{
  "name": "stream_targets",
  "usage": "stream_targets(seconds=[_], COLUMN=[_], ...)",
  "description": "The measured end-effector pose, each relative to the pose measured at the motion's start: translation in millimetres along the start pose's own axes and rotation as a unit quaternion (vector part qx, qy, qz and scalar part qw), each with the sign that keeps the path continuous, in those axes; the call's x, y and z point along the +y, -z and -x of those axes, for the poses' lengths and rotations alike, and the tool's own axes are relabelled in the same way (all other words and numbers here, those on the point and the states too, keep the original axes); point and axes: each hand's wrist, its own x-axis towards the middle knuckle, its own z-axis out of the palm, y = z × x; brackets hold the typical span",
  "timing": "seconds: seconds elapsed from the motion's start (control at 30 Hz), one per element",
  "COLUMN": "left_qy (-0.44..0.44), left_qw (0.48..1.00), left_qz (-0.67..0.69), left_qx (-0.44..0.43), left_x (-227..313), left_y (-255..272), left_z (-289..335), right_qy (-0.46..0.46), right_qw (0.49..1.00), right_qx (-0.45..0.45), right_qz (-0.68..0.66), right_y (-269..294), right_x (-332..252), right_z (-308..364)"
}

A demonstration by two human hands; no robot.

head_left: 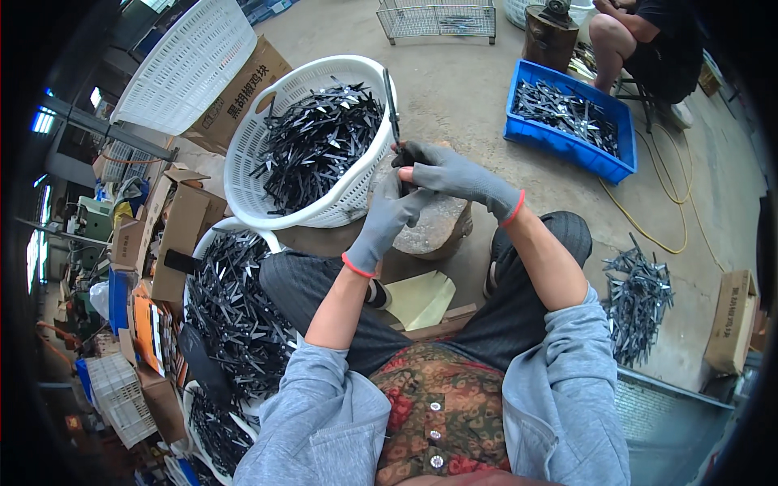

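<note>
My left hand (391, 217) and my right hand (460, 176), in grey gloves with red cuffs, meet at the centre with their fingers closed. Between them they grip a long, thin dark metal blade (392, 105), its free end pointing away from me. The gripped end is mostly hidden by my fingers, so its full shape cannot be made out. Just below my hands stands a round stump-like block (433, 227). Left of it, a white plastic basket (304, 217) tilts toward me, heaped with black and silver blade pieces (320, 142).
At my left, another white basket (271, 237) overflows with similar pieces. A blue crate (571, 162) of them lies far right, near a seated person (648, 40). A loose pile (638, 304), yellow hose (656, 243), cardboard boxes (182, 235) and wire rack (438, 20) lie around.
</note>
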Motion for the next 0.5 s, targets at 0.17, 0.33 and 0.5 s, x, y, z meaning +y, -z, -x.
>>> stream_targets(seconds=[0.17, 0.33, 0.5], left_qy=[-0.098, -0.158, 0.03], left_qw=[0.974, 0.979, 0.985], left_qz=[-0.149, -0.046, 0.167], left_qx=[0.139, 0.123, 0.005], left_x=[16.2, 13.3, 20.3], left_y=[-14.0, -10.7, 9.0], left_z=[4.7, 9.1, 8.6], right_qy=[-0.025, -0.074, -0.072], right_qw=[0.995, 0.992, 0.982], right_qx=[0.088, 0.044, 0.038], right_qz=[-0.027, -0.089, -0.171], right_y=[-5.9, -4.7, -7.1], right_x=[19.6, 5.2, 2.8], right_z=[-3.9, -1.3, -2.0])
